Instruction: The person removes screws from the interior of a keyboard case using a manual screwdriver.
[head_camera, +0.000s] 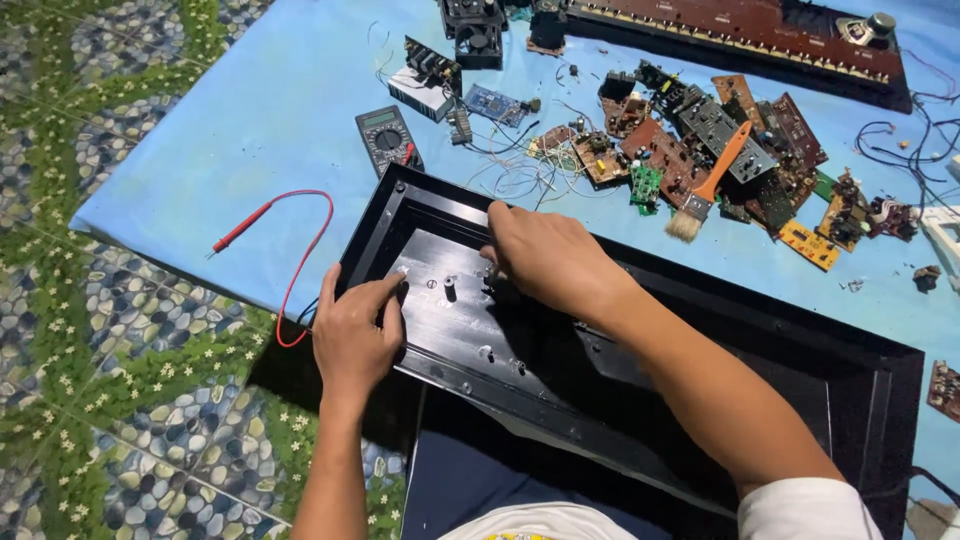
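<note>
Black casing, a long shallow plastic shell, lies open side up across the near edge of the blue cloth, running from about nine o'clock down toward four o'clock in the head camera's view. Both of the person's hands are inside its left end. The left hand rests on the near rim at about eight o'clock, forefinger stretched out and pressing flat on the shiny inner floor beside some small holes and a short black post. The right hand, just past centre, curls knuckles-up over the same patch of floor; its fingertips are tucked under and hidden, so I cannot tell whether they pinch anything or only press down. Neither hand visibly holds a tool.

Beyond the casing, at eleven o'clock, a dark multimeter lies face up, its red probe lead looping off the cloth's edge toward nine o'clock. A heap of brown and green circuit boards spreads from twelve to two o'clock, with an orange-handled brush lying across it. A long dark board sits along the far edge at one o'clock. The floor is pebble-patterned, at seven to ten o'clock.
</note>
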